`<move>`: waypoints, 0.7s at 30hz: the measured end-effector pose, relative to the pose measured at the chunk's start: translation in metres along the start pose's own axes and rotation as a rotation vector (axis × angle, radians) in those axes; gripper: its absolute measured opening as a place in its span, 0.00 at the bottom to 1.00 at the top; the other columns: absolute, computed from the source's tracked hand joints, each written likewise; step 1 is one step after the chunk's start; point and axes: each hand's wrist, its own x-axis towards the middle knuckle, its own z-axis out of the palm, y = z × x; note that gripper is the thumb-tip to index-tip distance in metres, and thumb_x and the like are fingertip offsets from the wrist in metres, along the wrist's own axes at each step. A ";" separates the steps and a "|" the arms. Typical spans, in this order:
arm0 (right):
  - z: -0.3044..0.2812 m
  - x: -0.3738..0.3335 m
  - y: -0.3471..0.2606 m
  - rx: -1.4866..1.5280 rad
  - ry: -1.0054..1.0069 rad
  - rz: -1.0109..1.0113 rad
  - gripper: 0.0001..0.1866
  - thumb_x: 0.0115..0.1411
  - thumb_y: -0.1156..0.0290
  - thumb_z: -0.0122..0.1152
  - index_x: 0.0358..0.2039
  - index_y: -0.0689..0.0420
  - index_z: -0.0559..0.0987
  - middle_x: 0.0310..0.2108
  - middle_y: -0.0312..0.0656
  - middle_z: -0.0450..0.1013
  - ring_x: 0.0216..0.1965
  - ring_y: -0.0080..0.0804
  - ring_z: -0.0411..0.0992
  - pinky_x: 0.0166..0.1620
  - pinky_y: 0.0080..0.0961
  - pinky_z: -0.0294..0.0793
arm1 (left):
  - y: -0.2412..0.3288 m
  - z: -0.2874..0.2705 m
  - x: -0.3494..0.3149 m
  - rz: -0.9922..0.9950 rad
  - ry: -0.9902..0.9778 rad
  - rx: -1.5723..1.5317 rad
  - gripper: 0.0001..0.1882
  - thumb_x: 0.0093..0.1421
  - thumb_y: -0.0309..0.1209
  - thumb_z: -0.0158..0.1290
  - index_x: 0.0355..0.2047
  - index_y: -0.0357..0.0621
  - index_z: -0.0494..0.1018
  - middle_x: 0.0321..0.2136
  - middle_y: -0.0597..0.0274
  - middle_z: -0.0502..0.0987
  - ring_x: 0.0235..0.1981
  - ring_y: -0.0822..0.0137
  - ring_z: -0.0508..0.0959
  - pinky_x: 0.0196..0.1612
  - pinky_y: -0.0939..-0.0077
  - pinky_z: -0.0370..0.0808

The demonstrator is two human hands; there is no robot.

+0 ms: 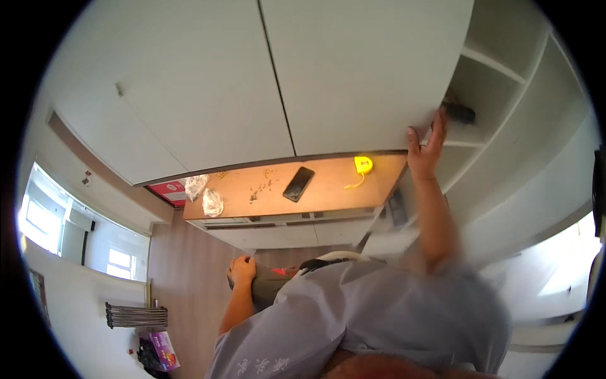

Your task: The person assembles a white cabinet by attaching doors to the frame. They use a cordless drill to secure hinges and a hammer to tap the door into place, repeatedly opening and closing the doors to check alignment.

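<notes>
Door [372, 69]: spanning above the counter [341, 196]; meeting the right hand at the right edge; standing well apart from the left.
Right hand [428, 148]: touching the door edge, thumb and fingers spread apart; reaching near a dark object [461, 114].
Left hand [243, 270]: resting by the knee, well apart from the right; cannot tell whether holding anything.
Phone [298, 184]: lying on the counter, left of the yellow tape [364, 165].
</notes>
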 end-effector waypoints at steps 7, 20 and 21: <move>-0.020 -0.082 0.042 0.276 -0.135 0.710 0.19 0.64 0.70 0.69 0.54 0.60 0.80 0.46 0.40 0.80 0.42 0.24 0.77 0.47 0.22 0.78 | -0.011 0.012 0.017 0.006 -0.057 0.026 0.19 0.63 0.48 0.54 0.49 0.57 0.82 0.55 0.61 0.78 0.65 0.58 0.68 0.70 0.44 0.53; -0.022 -0.092 0.054 0.194 -0.145 0.699 0.14 0.65 0.73 0.68 0.51 0.59 0.82 0.40 0.35 0.80 0.40 0.21 0.76 0.45 0.19 0.77 | -0.010 0.017 0.030 0.014 -0.080 0.099 0.18 0.63 0.49 0.54 0.46 0.57 0.84 0.53 0.61 0.80 0.62 0.57 0.71 0.66 0.47 0.59; -0.022 -0.093 0.057 0.128 -0.158 0.646 0.14 0.64 0.73 0.68 0.50 0.59 0.82 0.42 0.37 0.80 0.38 0.23 0.77 0.43 0.20 0.78 | -0.009 0.017 0.032 0.019 -0.078 0.094 0.18 0.63 0.49 0.54 0.46 0.57 0.84 0.52 0.61 0.80 0.62 0.57 0.71 0.66 0.47 0.60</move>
